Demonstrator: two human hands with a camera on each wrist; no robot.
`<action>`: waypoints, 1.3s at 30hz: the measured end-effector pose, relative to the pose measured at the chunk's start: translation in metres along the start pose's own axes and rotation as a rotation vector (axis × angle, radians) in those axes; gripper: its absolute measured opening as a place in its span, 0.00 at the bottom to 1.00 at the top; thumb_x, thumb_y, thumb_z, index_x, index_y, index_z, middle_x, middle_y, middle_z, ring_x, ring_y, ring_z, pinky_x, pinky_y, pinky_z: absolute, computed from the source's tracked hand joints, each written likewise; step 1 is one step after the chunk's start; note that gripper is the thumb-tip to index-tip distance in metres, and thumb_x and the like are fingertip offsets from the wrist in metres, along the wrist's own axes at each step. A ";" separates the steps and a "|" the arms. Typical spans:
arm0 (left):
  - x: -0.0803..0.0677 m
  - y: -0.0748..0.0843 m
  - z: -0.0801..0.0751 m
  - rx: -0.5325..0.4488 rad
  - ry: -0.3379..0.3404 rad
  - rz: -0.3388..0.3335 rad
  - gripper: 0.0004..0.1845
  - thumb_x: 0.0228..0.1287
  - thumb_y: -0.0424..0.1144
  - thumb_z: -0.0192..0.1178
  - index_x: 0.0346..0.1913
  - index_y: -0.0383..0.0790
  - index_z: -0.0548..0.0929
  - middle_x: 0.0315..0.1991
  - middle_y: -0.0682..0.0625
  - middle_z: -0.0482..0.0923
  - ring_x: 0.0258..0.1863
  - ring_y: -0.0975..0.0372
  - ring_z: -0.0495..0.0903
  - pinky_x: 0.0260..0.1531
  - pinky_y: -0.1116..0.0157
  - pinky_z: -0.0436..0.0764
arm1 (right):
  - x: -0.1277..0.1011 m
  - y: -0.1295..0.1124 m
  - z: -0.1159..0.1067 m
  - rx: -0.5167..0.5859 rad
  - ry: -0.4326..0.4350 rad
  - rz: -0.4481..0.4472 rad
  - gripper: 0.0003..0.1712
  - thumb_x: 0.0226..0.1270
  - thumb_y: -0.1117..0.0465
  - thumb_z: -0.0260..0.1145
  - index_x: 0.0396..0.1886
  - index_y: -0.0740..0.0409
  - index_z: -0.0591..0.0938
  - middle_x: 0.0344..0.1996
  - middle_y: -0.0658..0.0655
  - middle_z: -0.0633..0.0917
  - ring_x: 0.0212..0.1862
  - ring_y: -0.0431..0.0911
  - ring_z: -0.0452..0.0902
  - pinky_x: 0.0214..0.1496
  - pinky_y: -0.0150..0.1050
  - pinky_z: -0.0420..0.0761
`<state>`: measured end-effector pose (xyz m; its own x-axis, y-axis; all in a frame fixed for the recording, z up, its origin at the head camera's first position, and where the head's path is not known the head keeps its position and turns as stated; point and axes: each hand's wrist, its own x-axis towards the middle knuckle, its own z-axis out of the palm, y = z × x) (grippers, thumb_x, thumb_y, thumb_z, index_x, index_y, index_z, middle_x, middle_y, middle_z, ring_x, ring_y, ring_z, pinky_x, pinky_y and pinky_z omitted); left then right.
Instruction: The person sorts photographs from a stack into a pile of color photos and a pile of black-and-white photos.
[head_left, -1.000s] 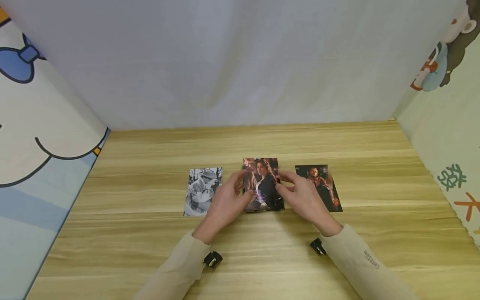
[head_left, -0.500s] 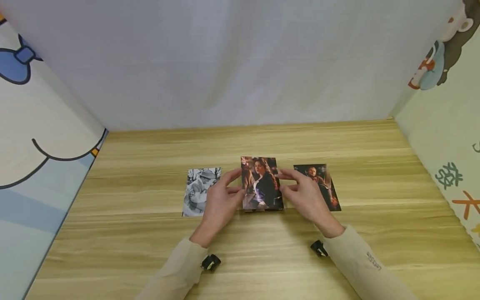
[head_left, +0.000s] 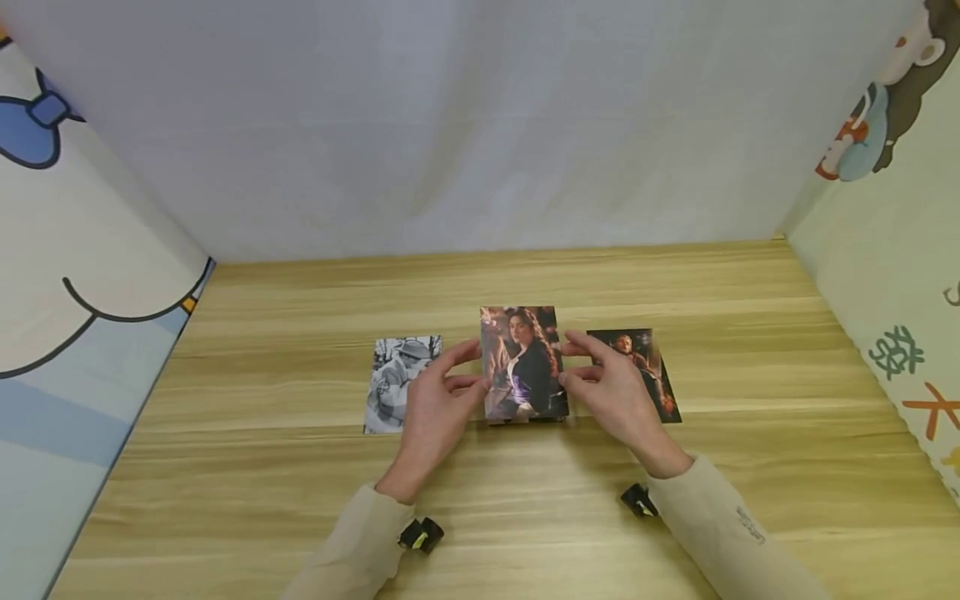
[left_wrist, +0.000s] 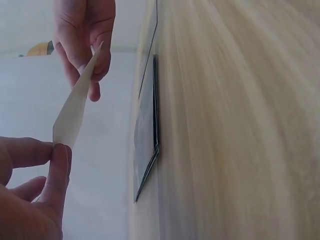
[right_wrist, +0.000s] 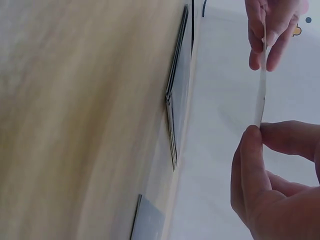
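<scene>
Paper-thin photo [left_wrist: 75,107] lifted above stack [left_wrist: 147,140]

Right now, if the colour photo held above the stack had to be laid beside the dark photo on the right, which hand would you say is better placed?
Probably the right hand. It already pinches the lifted photo's right edge and sits over the dark photo. The left hand pinches the opposite edge, nearer the black-and-white photo.

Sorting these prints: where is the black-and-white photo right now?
In the head view, the black-and-white photo lies flat on the wooden table, left of the left hand, apart from the lifted colour photo.
</scene>
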<state>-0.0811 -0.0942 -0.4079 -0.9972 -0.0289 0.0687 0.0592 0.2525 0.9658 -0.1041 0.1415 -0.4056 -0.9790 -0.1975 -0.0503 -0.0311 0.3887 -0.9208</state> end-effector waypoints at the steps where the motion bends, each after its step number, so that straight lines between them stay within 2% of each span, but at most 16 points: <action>1: 0.000 0.000 0.000 -0.011 0.001 -0.003 0.30 0.61 0.24 0.68 0.68 0.34 0.78 0.58 0.41 0.83 0.44 0.52 0.89 0.41 0.67 0.88 | 0.000 0.000 -0.001 0.006 0.002 0.002 0.36 0.70 0.69 0.66 0.77 0.61 0.69 0.62 0.63 0.81 0.51 0.54 0.86 0.41 0.33 0.84; 8: 0.001 0.000 0.005 -0.063 -0.002 -0.027 0.27 0.61 0.24 0.68 0.65 0.33 0.81 0.51 0.41 0.86 0.45 0.51 0.89 0.40 0.67 0.88 | -0.004 -0.002 -0.007 0.000 0.019 0.005 0.33 0.69 0.70 0.66 0.74 0.65 0.73 0.55 0.64 0.83 0.47 0.53 0.87 0.38 0.30 0.82; 16: -0.001 0.004 0.011 -0.069 -0.007 -0.020 0.26 0.61 0.25 0.67 0.64 0.35 0.82 0.51 0.42 0.86 0.43 0.53 0.89 0.38 0.67 0.88 | -0.006 -0.005 -0.016 -0.055 0.028 0.007 0.31 0.71 0.68 0.65 0.74 0.61 0.74 0.53 0.62 0.83 0.50 0.54 0.86 0.40 0.31 0.83; 18: -0.001 0.005 0.013 -0.082 -0.007 -0.021 0.27 0.61 0.25 0.67 0.64 0.34 0.82 0.51 0.42 0.86 0.41 0.54 0.89 0.36 0.64 0.89 | -0.006 -0.005 -0.018 -0.068 0.034 0.001 0.31 0.71 0.68 0.65 0.73 0.60 0.75 0.52 0.62 0.83 0.49 0.54 0.86 0.40 0.31 0.82; 22: 0.001 0.005 0.020 -0.082 -0.005 0.015 0.26 0.60 0.23 0.67 0.64 0.32 0.82 0.49 0.41 0.86 0.39 0.53 0.89 0.33 0.64 0.89 | -0.006 -0.006 -0.023 -0.072 0.044 -0.004 0.30 0.71 0.69 0.66 0.72 0.62 0.76 0.51 0.63 0.84 0.50 0.55 0.86 0.42 0.28 0.82; 28: 0.004 0.006 0.031 -0.036 -0.023 0.092 0.25 0.61 0.22 0.67 0.63 0.30 0.82 0.47 0.40 0.85 0.40 0.52 0.88 0.38 0.70 0.88 | -0.009 -0.004 -0.033 -0.068 0.068 -0.002 0.29 0.70 0.70 0.65 0.71 0.63 0.76 0.52 0.63 0.83 0.51 0.54 0.83 0.47 0.22 0.80; 39: 0.005 0.010 0.043 -0.063 -0.041 0.055 0.26 0.60 0.22 0.68 0.64 0.32 0.82 0.47 0.42 0.84 0.41 0.54 0.87 0.42 0.70 0.87 | -0.014 -0.003 -0.043 -0.077 0.088 0.012 0.30 0.70 0.70 0.66 0.72 0.65 0.75 0.52 0.65 0.83 0.51 0.56 0.83 0.47 0.23 0.82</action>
<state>-0.0879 -0.0501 -0.4084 -0.9933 0.0235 0.1132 0.1156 0.1913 0.9747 -0.0989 0.1822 -0.3858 -0.9932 -0.1138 -0.0232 -0.0318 0.4593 -0.8877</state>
